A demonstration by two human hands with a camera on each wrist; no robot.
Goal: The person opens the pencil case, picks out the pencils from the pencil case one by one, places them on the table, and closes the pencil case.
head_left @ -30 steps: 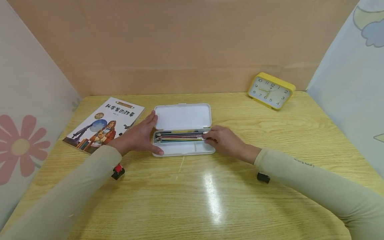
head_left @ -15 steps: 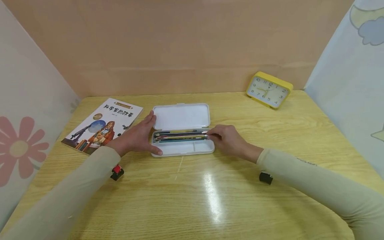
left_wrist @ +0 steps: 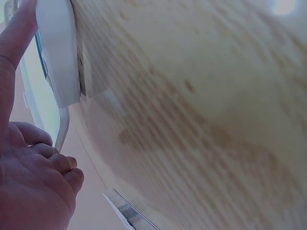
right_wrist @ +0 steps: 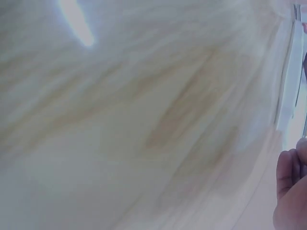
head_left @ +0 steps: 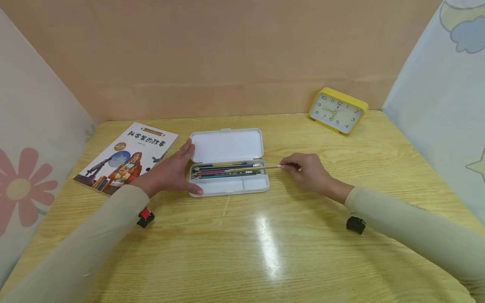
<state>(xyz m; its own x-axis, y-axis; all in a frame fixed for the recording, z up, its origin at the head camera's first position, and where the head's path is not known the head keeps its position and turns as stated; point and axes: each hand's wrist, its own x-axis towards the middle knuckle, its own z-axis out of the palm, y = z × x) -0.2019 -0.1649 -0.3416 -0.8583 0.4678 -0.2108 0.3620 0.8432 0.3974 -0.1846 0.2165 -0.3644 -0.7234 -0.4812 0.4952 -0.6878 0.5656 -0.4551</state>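
Note:
A white pencil case [head_left: 217, 188] lies on the table with its lid [head_left: 227, 145] flipped back. Several pencils [head_left: 212, 174] fill its long rear compartment. My left hand [head_left: 170, 171] spans the left end, thumb on the front corner and fingertips at the lid's left edge. In the left wrist view the thumb [left_wrist: 17, 36] lies against the case's white side wall. To the right of the case, my right hand [head_left: 308, 171] pinches the end of a yellowish pencil [head_left: 272, 167], which reaches over the case's right rim; its other end lies among the other pencils.
A picture-covered book [head_left: 129, 158] lies left of the case, close behind the left forearm. A yellow alarm clock [head_left: 338, 110] stands at the back right. Walls border the wooden table [head_left: 235, 252] at the back and sides.
My right hand has moved right, away from the case, drawing one pencil partly out over the right rim. The left hand keeps its place on the case. The head view has shifted slightly.

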